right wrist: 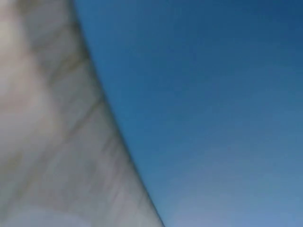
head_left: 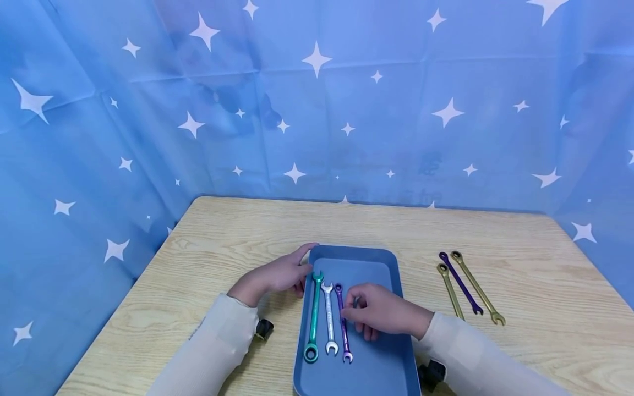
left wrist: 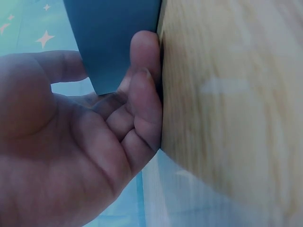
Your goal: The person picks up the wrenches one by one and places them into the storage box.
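Observation:
A blue tray (head_left: pixel 364 379) lies lengthwise on the table. In it, side by side, are a green combination wrench (head_left: pixel 314 319), a silver combination wrench (head_left: pixel 329 319) and a purple combination wrench (head_left: pixel 345 341). My left hand (head_left: pixel 282 275) holds the tray's left side near the far corner; the left wrist view shows the tray wall (left wrist: pixel 116 42) between the thumb and the bent fingers. Over the tray, my right hand (head_left: pixel 376 311) has loosely bent fingers, thumb tip right at the purple wrench; whether they touch cannot be made out. The right wrist view shows no hand, only blurred tray surface (right wrist: pixel 199 113).
Right of the tray on the wooden table (head_left: pixel 238 220) lie a short-looking gold wrench (head_left: pixel 449 289), partly behind the right sleeve, a dark purple wrench (head_left: pixel 462 283) and another gold wrench (head_left: pixel 477 289). A blue star-patterned curtain (head_left: pixel 327 137) hangs behind and beside the table.

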Motion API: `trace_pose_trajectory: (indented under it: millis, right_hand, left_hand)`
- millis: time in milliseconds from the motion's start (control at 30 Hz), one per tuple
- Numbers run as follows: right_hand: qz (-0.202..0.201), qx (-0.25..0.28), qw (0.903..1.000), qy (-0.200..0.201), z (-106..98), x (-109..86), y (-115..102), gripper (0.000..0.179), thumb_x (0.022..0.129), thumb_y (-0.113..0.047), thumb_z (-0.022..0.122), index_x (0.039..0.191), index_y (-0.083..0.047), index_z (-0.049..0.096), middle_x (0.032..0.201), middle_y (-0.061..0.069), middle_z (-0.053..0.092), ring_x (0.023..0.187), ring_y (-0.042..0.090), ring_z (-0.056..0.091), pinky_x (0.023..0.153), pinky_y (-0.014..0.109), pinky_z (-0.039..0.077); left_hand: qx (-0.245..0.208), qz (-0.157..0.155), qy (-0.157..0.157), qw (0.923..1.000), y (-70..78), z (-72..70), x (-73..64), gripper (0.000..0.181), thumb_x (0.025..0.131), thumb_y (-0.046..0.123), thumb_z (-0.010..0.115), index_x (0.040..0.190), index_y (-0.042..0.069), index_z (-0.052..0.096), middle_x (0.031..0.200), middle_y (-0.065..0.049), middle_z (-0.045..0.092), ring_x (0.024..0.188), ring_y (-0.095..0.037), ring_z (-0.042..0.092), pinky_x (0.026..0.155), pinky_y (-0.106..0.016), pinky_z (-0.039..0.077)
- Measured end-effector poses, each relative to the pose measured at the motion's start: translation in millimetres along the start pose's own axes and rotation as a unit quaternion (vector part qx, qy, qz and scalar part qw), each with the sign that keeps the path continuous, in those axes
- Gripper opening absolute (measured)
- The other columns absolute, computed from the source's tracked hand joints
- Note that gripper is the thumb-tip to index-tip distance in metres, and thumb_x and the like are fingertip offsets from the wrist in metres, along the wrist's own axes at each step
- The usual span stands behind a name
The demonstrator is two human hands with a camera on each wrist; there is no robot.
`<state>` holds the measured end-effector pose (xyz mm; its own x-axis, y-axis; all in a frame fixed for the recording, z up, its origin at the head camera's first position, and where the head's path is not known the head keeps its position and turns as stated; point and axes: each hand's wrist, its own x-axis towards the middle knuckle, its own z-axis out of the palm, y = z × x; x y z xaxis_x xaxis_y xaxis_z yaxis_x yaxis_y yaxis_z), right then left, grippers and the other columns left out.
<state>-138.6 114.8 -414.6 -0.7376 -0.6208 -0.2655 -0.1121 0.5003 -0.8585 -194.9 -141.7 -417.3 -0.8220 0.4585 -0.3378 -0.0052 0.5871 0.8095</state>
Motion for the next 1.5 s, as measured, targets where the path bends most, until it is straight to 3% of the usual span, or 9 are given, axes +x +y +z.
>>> trace_pose_trajectory:
  millis: [433, 767, 933, 1167, 1500]
  right_hand:
    - [-0.06, 0.011, 0.9972, 0.043, -12, -15.0, -7, 0.021, 0.1, -0.023, 0.062, 0.092, -0.003, 0.063, 0.068, 0.013, 0.064, 0.051, 0.022, 0.063, 0.05, 0.04, 0.056]
    - [-0.053, -0.005, 0.9953, 0.081, -26, -28.9, -11, 0.026, 0.1, -0.032, 0.062, 0.095, -0.006, 0.064, 0.072, 0.005, 0.064, 0.055, 0.02, 0.064, 0.052, 0.038, 0.056]
    - [-0.055, -0.012, 0.9933, 0.102, -33, -40.0, -13, 0.027, 0.1, -0.034, 0.061, 0.098, -0.006, 0.063, 0.072, 0.012, 0.064, 0.055, 0.021, 0.063, 0.05, 0.035, 0.054]
    - [-0.062, -0.02, 0.9897, 0.128, -43, -48.1, -9, 0.026, 0.1, -0.033, 0.062, 0.098, -0.007, 0.064, 0.069, 0.008, 0.062, 0.055, 0.026, 0.062, 0.049, 0.032, 0.052]
    - [-0.038, -0.08, 0.9802, 0.177, -63, -64.2, 1, 0.024, 0.1, -0.034, 0.062, 0.094, -0.01, 0.064, 0.071, 0.01, 0.062, 0.055, 0.017, 0.06, 0.052, 0.031, 0.05]
  left_hand:
    - [-0.002, 0.0, -0.001, 1.0, 3.3, 0.7, -1.2, 0.059, 0.108, 0.024, 0.037, 0.162, 0.03, 0.013, 0.07, -0.011, 0.06, 0.064, -0.023, 0.066, 0.068, -0.034, 0.055]
    - [0.002, -0.009, 0.001, 1.0, 0.4, -0.1, -1.2, 0.06, 0.108, 0.026, 0.037, 0.161, 0.034, 0.012, 0.067, -0.011, 0.058, 0.064, -0.025, 0.066, 0.068, -0.035, 0.054]
    - [0.006, -0.009, 0.001, 0.9999, 1.0, 0.3, -0.9, 0.06, 0.108, 0.026, 0.038, 0.161, 0.033, 0.012, 0.069, -0.012, 0.06, 0.065, -0.025, 0.066, 0.068, -0.035, 0.054]
    - [0.011, -0.009, 0.005, 0.9999, 0.5, -0.8, -1.5, 0.06, 0.108, 0.026, 0.038, 0.161, 0.033, 0.013, 0.073, -0.013, 0.063, 0.066, -0.024, 0.067, 0.072, -0.034, 0.053]
    - [0.015, -0.006, 0.001, 0.9999, -0.1, -1.0, 0.6, 0.059, 0.108, 0.026, 0.037, 0.161, 0.033, 0.012, 0.07, -0.012, 0.063, 0.066, -0.025, 0.068, 0.072, -0.034, 0.053]
